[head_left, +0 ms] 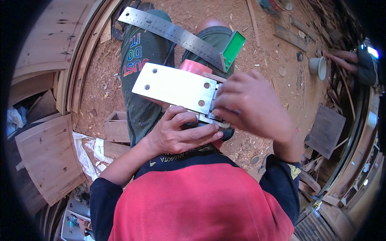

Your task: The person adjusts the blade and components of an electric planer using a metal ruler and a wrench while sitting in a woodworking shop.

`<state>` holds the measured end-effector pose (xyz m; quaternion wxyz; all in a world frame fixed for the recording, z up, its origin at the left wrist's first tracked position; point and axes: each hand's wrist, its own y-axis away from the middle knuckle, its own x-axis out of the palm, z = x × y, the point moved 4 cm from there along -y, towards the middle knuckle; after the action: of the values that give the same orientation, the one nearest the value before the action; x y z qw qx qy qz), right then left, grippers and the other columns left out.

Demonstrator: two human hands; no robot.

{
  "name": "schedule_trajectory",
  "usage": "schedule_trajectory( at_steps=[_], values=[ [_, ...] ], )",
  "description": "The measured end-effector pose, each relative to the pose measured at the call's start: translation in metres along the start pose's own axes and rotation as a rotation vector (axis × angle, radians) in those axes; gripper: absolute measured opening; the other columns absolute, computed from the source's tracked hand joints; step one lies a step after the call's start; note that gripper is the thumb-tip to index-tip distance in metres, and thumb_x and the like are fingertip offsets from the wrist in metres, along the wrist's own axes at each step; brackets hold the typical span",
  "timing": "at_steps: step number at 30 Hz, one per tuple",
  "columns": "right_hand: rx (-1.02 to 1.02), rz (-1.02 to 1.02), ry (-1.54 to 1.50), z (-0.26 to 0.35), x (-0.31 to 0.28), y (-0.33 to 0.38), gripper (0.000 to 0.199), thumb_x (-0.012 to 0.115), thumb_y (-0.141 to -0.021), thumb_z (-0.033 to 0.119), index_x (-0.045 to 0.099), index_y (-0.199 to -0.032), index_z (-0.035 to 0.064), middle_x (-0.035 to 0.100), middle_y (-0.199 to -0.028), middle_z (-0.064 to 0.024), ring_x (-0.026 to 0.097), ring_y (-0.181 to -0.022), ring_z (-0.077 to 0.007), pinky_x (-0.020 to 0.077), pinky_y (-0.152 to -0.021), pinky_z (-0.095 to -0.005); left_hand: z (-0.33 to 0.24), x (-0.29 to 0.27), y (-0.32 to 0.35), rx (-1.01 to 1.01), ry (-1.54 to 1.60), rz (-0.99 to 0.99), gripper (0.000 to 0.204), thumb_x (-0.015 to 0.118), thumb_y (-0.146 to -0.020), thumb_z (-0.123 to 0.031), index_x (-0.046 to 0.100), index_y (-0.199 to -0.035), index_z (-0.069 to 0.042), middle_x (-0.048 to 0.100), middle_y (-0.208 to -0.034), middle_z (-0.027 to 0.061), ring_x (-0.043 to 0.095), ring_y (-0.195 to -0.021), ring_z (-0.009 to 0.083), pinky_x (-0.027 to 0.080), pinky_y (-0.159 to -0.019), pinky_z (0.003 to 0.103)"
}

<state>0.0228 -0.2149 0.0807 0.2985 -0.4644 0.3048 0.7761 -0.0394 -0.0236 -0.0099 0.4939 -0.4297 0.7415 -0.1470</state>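
Note:
An electric hand planer [173,86] lies bottom-up across my lap, its shiny flat sole plate with screws facing up and part of its red body showing behind. My left hand [181,130] is closed around the planer's near side, fingers wrapped along the edge by the cutter slot. Over the slot, my right hand [245,102] has its fingers bent together at the blade area; it is slightly blurred, and what its fingertips grip is hidden. A steel try square [173,35] with a green handle [234,48] rests across my knees.
Shavings cover the dirt floor. Wooden panels [52,156] stand at left, near a small wooden box [116,126]. To the right are a pale bucket [317,67], a dark board [325,130] and wood scraps. Another person's leg [341,60] shows at far right.

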Motion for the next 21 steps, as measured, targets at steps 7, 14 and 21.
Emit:
schedule_trajectory(
  at_steps=[7, 14, 21],
  values=[
    [0.793, -0.679, -0.387, -0.18, 0.057, 0.011, 0.06, 0.082, -0.095, 0.042, 0.07, -0.131, -0.0045, 0.075, -0.102, -0.0091, 0.071, -0.094, -0.0169, 0.055, -0.076, -0.0301, 0.0, 0.001, -0.004, 0.037, 0.041, -0.025, 0.045, 0.085, -0.069, -0.024, 0.084, -0.114, -0.032, 0.065, -0.117, -0.0138, 0.055, -0.103, 0.0163, 0.047, -0.09, 0.036],
    [0.751, -0.629, -1.073, -0.2, 0.103, -0.006, 0.046, 0.075, -0.102, 0.035, 0.064, -0.13, -0.0002, 0.074, -0.11, -0.0149, 0.073, -0.092, -0.0212, 0.0593, -0.078, -0.032, 0.003, -0.003, -0.003, 0.046, 0.076, -0.024, 0.046, 0.078, -0.077, -0.022, 0.079, -0.123, -0.022, 0.063, -0.11, -0.0062, 0.058, -0.098, 0.0164, 0.048, -0.091, 0.036],
    [0.155, -1.0, -1.153, -0.107, 0.02, 0.003, 0.022, 0.054, -0.114, 0.026, 0.052, -0.122, 0.0058, 0.074, -0.107, -0.021, 0.074, -0.084, -0.0266, 0.0648, -0.084, -0.0425, 0.005, 0.005, 0.0, -0.016, 0.118, -0.165, 0.044, 0.088, -0.076, -0.022, 0.078, -0.118, -0.019, 0.063, -0.103, -0.0048, 0.06, -0.093, 0.0174, 0.049, -0.087, 0.038]
  ],
)
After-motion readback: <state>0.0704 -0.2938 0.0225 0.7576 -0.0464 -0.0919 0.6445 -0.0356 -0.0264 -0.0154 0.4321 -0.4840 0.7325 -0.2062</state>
